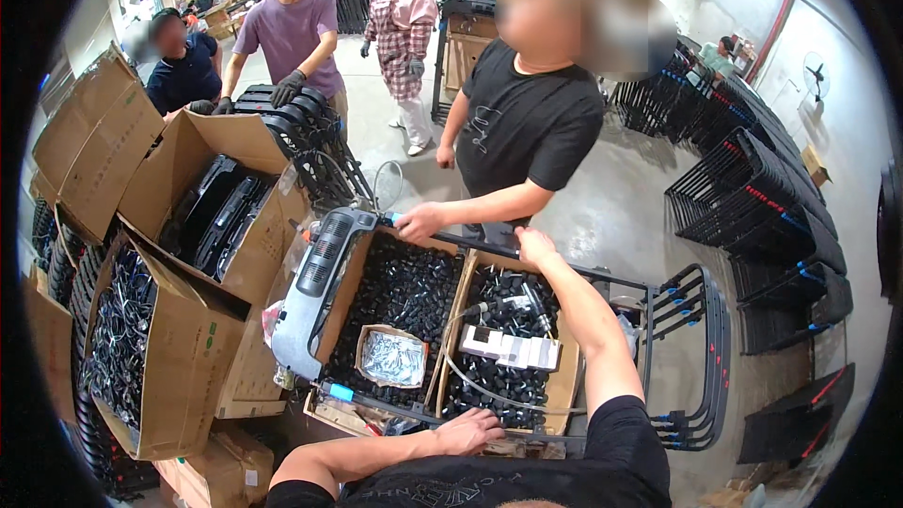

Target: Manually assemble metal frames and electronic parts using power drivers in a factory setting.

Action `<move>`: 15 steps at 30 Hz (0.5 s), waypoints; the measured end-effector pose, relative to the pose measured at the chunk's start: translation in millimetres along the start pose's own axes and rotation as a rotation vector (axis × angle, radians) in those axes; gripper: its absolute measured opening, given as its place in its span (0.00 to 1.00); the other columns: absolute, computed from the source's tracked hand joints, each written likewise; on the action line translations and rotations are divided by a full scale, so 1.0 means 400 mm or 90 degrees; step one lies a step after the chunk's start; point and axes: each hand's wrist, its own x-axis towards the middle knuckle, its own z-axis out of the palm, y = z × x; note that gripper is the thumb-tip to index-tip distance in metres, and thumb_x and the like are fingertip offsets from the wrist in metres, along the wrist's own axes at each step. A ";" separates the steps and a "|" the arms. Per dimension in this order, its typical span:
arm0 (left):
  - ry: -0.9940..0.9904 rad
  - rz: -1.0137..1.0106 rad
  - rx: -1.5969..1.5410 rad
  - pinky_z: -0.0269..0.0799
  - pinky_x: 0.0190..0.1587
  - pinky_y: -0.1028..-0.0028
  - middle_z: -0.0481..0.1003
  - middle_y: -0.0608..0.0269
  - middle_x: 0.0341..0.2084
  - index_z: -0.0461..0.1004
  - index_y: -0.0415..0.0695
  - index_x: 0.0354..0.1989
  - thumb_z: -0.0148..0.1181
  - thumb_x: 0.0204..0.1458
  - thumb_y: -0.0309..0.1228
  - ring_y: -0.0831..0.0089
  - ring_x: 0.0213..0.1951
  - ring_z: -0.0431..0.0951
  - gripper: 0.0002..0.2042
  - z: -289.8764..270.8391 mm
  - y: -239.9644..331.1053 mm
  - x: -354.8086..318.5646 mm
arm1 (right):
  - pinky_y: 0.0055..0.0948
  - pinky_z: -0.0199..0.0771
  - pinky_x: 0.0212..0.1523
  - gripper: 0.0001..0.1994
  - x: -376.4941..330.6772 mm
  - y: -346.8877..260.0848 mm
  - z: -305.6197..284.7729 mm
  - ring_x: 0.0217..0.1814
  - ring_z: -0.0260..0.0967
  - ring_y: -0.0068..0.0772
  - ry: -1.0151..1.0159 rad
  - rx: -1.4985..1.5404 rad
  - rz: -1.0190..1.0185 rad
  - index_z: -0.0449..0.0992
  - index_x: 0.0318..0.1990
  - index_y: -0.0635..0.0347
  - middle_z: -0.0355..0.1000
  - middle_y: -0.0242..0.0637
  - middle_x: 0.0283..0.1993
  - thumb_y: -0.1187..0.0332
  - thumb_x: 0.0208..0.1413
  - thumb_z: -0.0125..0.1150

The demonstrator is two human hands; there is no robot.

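Black tubular frame [602, 275] lies across the cardboard boxes [395, 292] of small black parts; right hand [534, 246] grips its far rail, left hand [467, 432] rests flat on the near rail; judged stiff, awkward, best held by the rails.

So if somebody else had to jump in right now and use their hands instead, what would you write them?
Left hand: flat on the near rail of the black metal frame, fingers spread, gripping nothing.
Right hand: reaching across, resting on the frame's far bar.
A co-worker's hand holds that same far bar, just left of it.
The frame lies across two open cardboard boxes full of small black plastic parts. A grey slatted panel sits at its left end; a small box of silver hardware and a white carton lie on the parts.
Done: frame and panel in place. Left: cannot tell.
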 end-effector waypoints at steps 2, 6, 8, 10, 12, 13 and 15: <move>-0.034 0.026 0.022 0.61 0.56 0.61 0.71 0.58 0.46 0.71 0.44 0.48 0.56 0.48 0.28 0.60 0.53 0.67 0.17 0.017 -0.013 -0.002 | 0.46 0.75 0.49 0.17 0.009 -0.020 -0.018 0.49 0.73 0.54 -0.107 0.004 0.020 0.71 0.46 0.64 0.74 0.52 0.47 0.65 0.51 0.62; -0.065 0.063 0.053 0.61 0.55 0.61 0.71 0.59 0.47 0.71 0.44 0.47 0.55 0.49 0.29 0.60 0.52 0.67 0.15 0.023 -0.015 -0.009 | 0.47 0.74 0.51 0.19 -0.030 -0.011 -0.011 0.50 0.73 0.55 -0.034 -0.050 -0.060 0.71 0.51 0.60 0.75 0.52 0.47 0.67 0.50 0.63; 0.012 0.018 0.030 0.60 0.54 0.62 0.71 0.58 0.46 0.71 0.44 0.46 0.55 0.49 0.29 0.61 0.52 0.67 0.15 0.009 -0.004 -0.014 | 0.47 0.73 0.52 0.20 -0.015 -0.021 -0.021 0.51 0.73 0.55 -0.062 -0.036 -0.036 0.71 0.51 0.60 0.75 0.52 0.48 0.67 0.50 0.63; -0.016 0.049 0.022 0.60 0.54 0.62 0.71 0.58 0.46 0.71 0.44 0.46 0.55 0.49 0.29 0.61 0.52 0.67 0.15 0.011 -0.014 -0.011 | 0.47 0.73 0.52 0.20 -0.002 -0.028 -0.031 0.53 0.72 0.54 -0.116 -0.004 0.016 0.71 0.51 0.60 0.73 0.52 0.51 0.67 0.49 0.63; -0.075 0.111 0.009 0.61 0.54 0.63 0.71 0.58 0.46 0.71 0.44 0.46 0.55 0.49 0.29 0.61 0.52 0.68 0.14 0.011 -0.022 -0.005 | 0.47 0.74 0.52 0.21 -0.015 -0.011 -0.016 0.52 0.72 0.54 -0.083 -0.010 0.005 0.71 0.51 0.60 0.74 0.51 0.49 0.66 0.49 0.64; -0.072 0.110 0.011 0.61 0.54 0.63 0.71 0.58 0.46 0.71 0.44 0.46 0.55 0.49 0.29 0.61 0.52 0.68 0.14 0.012 -0.023 -0.002 | 0.47 0.74 0.51 0.21 -0.023 -0.001 -0.010 0.52 0.72 0.53 -0.049 -0.015 -0.004 0.72 0.50 0.59 0.74 0.51 0.48 0.65 0.48 0.64; -0.044 0.085 0.017 0.61 0.54 0.62 0.71 0.57 0.46 0.71 0.44 0.46 0.55 0.49 0.29 0.61 0.53 0.67 0.14 0.012 -0.017 -0.003 | 0.46 0.74 0.51 0.21 -0.022 -0.003 -0.010 0.52 0.73 0.53 -0.016 -0.020 -0.015 0.72 0.50 0.59 0.75 0.51 0.47 0.63 0.48 0.65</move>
